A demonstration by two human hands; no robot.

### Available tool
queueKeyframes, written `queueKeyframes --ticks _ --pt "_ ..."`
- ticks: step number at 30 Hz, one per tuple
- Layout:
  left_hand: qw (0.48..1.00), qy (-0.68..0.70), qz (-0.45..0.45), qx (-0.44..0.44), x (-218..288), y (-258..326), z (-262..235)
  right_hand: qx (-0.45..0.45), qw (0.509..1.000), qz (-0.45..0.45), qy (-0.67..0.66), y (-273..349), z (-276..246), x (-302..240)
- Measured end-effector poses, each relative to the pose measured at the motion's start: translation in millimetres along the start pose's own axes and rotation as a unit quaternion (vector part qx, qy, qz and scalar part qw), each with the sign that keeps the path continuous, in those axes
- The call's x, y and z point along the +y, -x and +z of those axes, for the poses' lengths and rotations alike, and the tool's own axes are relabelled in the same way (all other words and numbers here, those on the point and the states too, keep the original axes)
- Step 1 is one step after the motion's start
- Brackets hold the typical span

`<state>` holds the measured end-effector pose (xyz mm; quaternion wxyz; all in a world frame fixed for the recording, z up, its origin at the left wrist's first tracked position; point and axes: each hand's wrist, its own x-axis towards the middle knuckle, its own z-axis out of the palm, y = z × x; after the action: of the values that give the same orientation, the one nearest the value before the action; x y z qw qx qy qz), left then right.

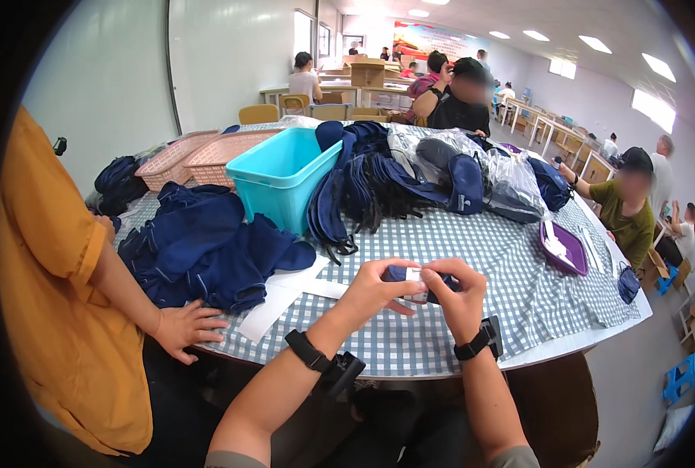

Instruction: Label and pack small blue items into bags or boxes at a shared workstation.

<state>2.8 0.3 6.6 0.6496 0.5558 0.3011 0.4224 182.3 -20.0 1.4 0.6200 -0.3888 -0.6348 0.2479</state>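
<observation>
- Resting on the left of the table [535, 316], the heap [195, 242] of navy cloth looks soft and limp; a handful gathered from the top would likely lift easily, though layers may drag along together.
- Beside the heap, the white strips [273, 308] lie flat; they look thin and light, best picked up by an edge.
- The left hand [369, 290] is clamped on the left end of the bundle, thumb across the near side and index finger over the top; a lower finger reaches out beneath. Its forearm slants up and rightward from the lower edge, wrist bent inward.
- The bundle [397, 274], small and navy, sits between both hands, above the near part of the table. It should be light, soft and squashable, not fragile; the two ends seem the best hold, gripped just firmly enough to stop it unrolling.
- Around its middle, the white band [415, 286] probably creases easily and may slide on the fabric, so a flat fingertip suits it better than a hard pinch.
- The right hand [463, 292] arches over the right end, thumb and index fingertips together at the band; the other fingers' contact cannot be told. Its forearm rises more steeply.
</observation>
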Motion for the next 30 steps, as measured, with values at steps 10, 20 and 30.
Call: queueKeyframes --ticks 10,20,30 --pt "1.000 -0.017 0.021 0.016 2.4 2.3 -2.1 -0.008 1.000 -0.005 -0.003 2.0 4.2 5.2" --pt "0.997 -0.052 0.048 0.037 1.6 1.3 -0.2 -0.015 1.000 0.013 -0.003 -0.9 4.7 -0.6" --pt "0.999 -0.015 0.021 0.027 0.7 1.8 -0.9 -0.025 0.999 -0.002 0.048 1.7 3.0 -0.8"
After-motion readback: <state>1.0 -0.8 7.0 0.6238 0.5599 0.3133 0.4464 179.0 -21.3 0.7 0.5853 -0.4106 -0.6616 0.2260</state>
